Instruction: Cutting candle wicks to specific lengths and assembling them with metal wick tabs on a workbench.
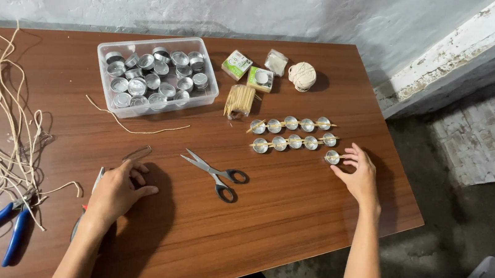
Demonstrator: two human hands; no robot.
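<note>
Fingers (pixel 344 158) of right hand (pixel 358 173) touch one cup (pixel 332 157) beside two five-cup rows (pixel 291 123).

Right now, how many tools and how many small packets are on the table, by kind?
Scissors: 1
Blue-handled pliers: 1
Small packets: 3
Total: 5
</note>
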